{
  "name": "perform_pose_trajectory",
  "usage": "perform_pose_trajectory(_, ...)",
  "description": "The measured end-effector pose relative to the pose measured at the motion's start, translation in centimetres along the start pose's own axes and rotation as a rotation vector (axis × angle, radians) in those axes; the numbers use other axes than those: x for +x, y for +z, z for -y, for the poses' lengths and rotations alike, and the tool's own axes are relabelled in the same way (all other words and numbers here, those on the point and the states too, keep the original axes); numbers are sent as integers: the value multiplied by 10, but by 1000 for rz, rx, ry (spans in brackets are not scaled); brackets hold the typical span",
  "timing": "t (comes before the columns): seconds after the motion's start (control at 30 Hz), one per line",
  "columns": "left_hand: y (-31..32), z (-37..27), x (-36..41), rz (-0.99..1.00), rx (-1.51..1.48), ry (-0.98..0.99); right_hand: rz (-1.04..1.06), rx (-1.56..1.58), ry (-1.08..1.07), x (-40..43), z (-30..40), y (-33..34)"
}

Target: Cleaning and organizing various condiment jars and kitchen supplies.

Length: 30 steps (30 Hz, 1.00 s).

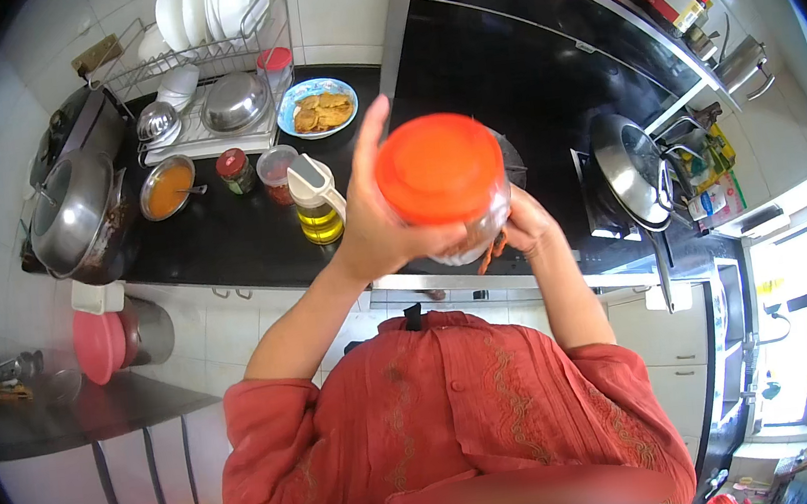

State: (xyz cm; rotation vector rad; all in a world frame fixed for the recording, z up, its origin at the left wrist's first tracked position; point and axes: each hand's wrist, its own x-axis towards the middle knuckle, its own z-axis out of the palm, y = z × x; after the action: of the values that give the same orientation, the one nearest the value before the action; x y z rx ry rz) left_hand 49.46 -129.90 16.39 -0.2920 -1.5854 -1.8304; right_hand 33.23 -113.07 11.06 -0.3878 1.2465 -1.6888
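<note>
A clear jar (pixel 472 241) with an orange-red screw lid (pixel 440 167) is held up before me, above the counter's front edge. My left hand (pixel 378 225) grips its left side, thumb across the front below the lid and a finger pointing up past it. Against the jar's lower right side rests my right hand (pixel 529 220), its fingers partly hidden behind the jar. An orange cord (pixel 493 251) hangs beside that hand. What the jar contains is hard to make out. Left of my left hand stands an oil jug (pixel 317 206) with yellow oil and a grey-white top.
Along the counter are a blue-rimmed plate (pixel 317 108) of browned patties, a lidded jar (pixel 236 171), a plastic tub (pixel 279 174) and a bowl of orange liquid (pixel 168 187). A dish rack (pixel 212 117) stands behind. Right are a lidded wok (pixel 629 169) and range hood (pixel 500 50).
</note>
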Motion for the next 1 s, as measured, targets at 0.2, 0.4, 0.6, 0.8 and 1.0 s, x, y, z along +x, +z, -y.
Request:
perform_pose_trajectory(0.2, 4, 14, 15, -370, -378, -18, 119, 504, -17, 1, 4, 65)
perform_pose_trajectory(0.4, 22, 41, 16, -349, 303, 343, 174, 816, 77, -4, -28, 34)
perform_pose_trajectory(0.6, 17, 55, 9, -307, 765, 625, -220, 364, -169, -34, 4, 60)
perform_pose_trajectory(0.8, 32, 51, 15, -317, 782, 776, -345, -5, -509, -64, -4, 44)
perform_pose_trajectory(1.0, 3, 23, 17, -285, 981, 815, -266, -110, -716, -82, 16, 47)
